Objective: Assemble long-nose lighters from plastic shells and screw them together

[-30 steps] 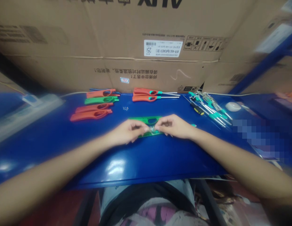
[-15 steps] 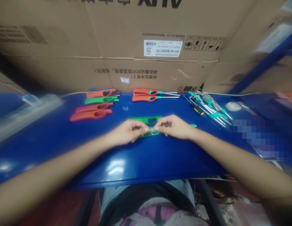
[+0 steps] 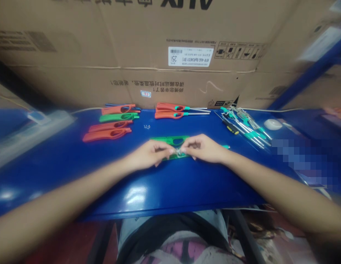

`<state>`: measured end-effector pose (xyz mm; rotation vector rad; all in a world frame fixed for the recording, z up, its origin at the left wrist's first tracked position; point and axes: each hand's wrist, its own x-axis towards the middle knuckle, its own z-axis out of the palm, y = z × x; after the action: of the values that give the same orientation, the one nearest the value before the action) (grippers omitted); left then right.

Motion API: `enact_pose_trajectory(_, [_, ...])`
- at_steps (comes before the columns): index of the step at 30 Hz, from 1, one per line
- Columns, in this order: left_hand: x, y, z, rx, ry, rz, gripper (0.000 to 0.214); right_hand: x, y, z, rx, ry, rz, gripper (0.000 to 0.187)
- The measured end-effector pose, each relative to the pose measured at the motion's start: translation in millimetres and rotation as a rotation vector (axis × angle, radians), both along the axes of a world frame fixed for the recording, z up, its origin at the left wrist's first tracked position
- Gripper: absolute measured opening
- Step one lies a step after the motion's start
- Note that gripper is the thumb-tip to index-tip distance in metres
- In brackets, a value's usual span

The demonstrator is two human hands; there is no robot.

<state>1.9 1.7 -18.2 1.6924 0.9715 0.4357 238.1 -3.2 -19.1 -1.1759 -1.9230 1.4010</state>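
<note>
In the middle of the table, my left hand and my right hand face each other with their fingertips almost meeting. Each is closed in a pinch on a small pale, wire-like piece, too small to make out fully. Just beneath lies a green lighter shell half, partly covered by my fingers. Behind it rests a second green shell half with an oval trigger opening. A teal tip of some part shows beyond my right wrist.
Orange shells and a green shell lie at the back left. Two orange lighters with metal rods lie at the back. To the right are several rod assemblies, a screwdriver and a white round object. A cardboard sheet stands behind.
Almost nothing differs. Both hands keep the same pinch over the green shell half, with only a very slight shift of the fingertips.
</note>
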Motion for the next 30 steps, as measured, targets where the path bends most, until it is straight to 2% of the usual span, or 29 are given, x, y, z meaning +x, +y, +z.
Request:
enact_pose_trajectory(6, [1,-3,7.4,-0.038,0.069,0.033,0.031,-2,-1,8.3,-0.059,0.026,-0.056,0.026])
enact_pose_trajectory(13, [1,-2,-1.9,0.004,-0.027,0.037,0.035,-3,-2,7.3,-0.055,0.055,-0.122,0.024])
enact_pose_trajectory(22, [-1,0,-9.4,0.056,-0.042,0.026,0.039,-4,-3,2.8,-0.031,0.044,-0.098,0.023])
enact_pose_trajectory(30, [2,-3,-1.3,0.019,-0.014,0.066,0.032,-4,-3,4.5,-0.049,0.05,-0.104,0.025])
